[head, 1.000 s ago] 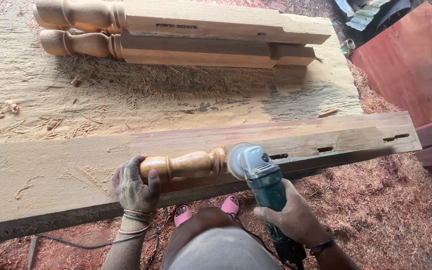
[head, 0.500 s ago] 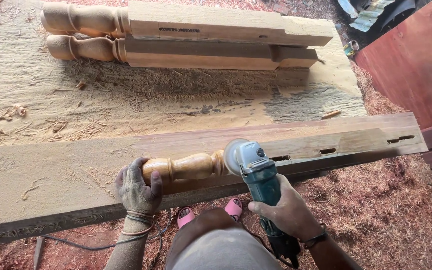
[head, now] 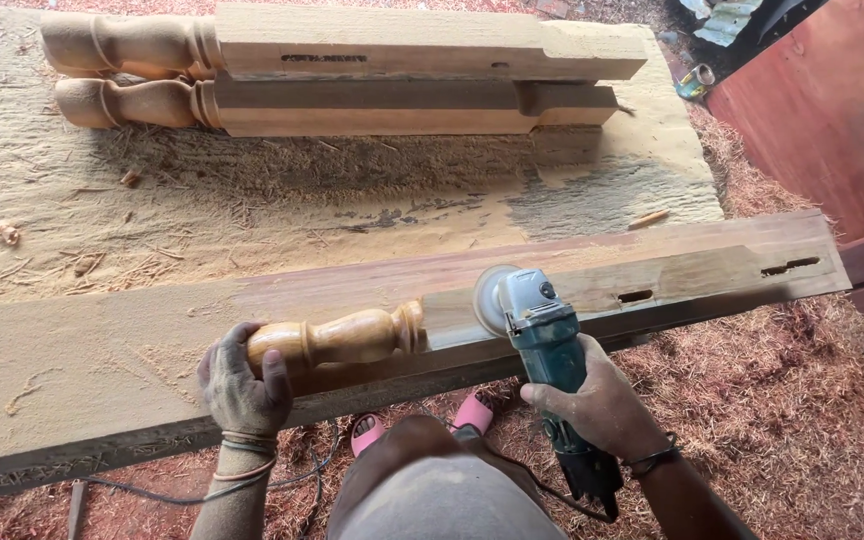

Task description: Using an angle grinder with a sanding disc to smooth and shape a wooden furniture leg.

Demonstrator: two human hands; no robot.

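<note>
the turned wooden leg (head: 542, 305) lies flat on a long dusty plank (head: 82, 350), with its long side going left to right. its round knobby end points left and its flat square end with slots points right and a little up. the left hand (head: 242, 378) is curled around the round end. the right hand (head: 600, 405) is wrapped tight on a blue-green grinder (head: 542, 335), and its disc touches the leg near the middle. two more legs (head: 332, 75) lie side by side on the far board, well apart. reddish wood shavings (head: 802, 400) cover the ground. a red board (head: 832, 110) stands at the right.
</note>
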